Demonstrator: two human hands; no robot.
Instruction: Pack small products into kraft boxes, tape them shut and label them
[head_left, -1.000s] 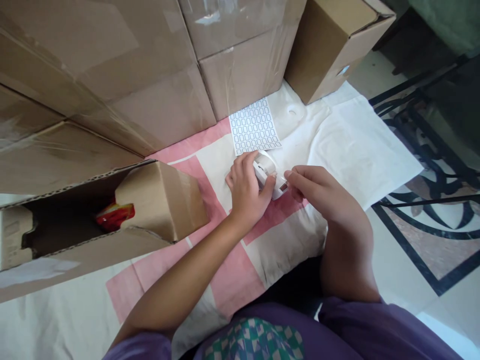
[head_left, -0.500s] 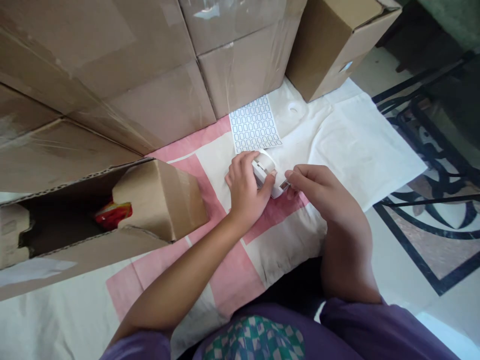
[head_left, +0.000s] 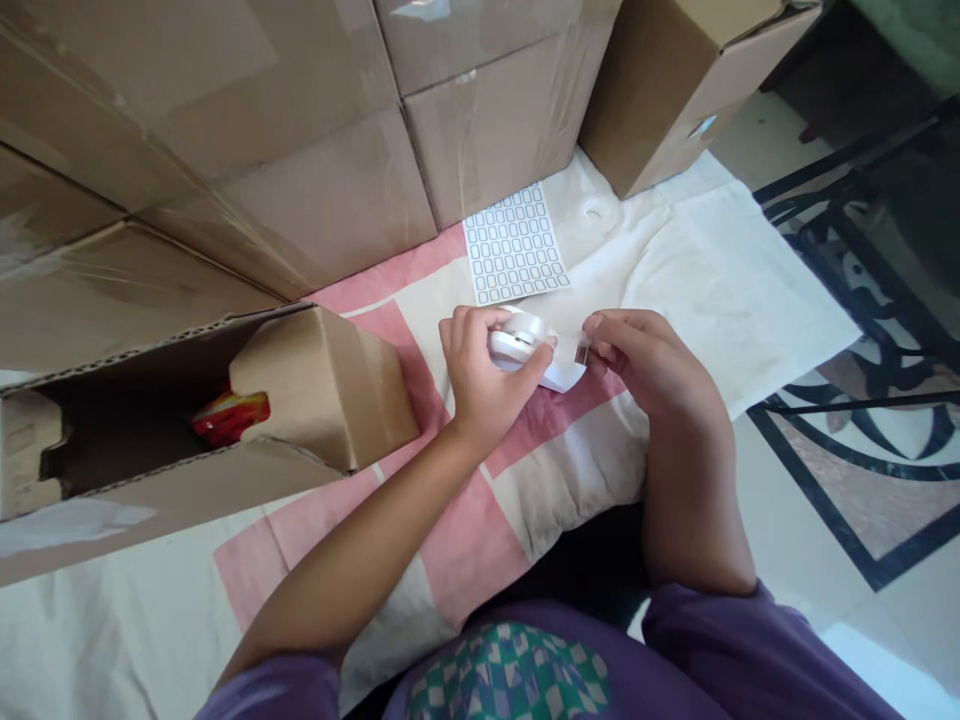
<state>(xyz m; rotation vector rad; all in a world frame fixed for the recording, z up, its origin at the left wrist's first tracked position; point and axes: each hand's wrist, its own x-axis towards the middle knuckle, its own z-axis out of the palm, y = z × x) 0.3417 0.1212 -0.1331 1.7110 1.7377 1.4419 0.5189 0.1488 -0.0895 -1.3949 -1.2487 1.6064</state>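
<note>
White dispenser [head_left: 513, 347], turned since earlier, left hand [head_left: 481, 374] gripping it, right hand [head_left: 643, 352] pinched alongside

Probably a room in a home: pink-and-white cloth [head_left: 472, 545], taped cardboard boxes [head_left: 315, 200], decorative inlaid floor [head_left: 855, 500].

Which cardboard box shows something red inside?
The open left box, in front of the stacked boxes: a red item shows inside. None shows in those or the upper-right box.

One head-worn camera looks forward and down from above and behind the left hand [head_left: 484, 380] and the right hand [head_left: 651, 362], near enough to include both forearms [head_left: 382, 535].
</note>
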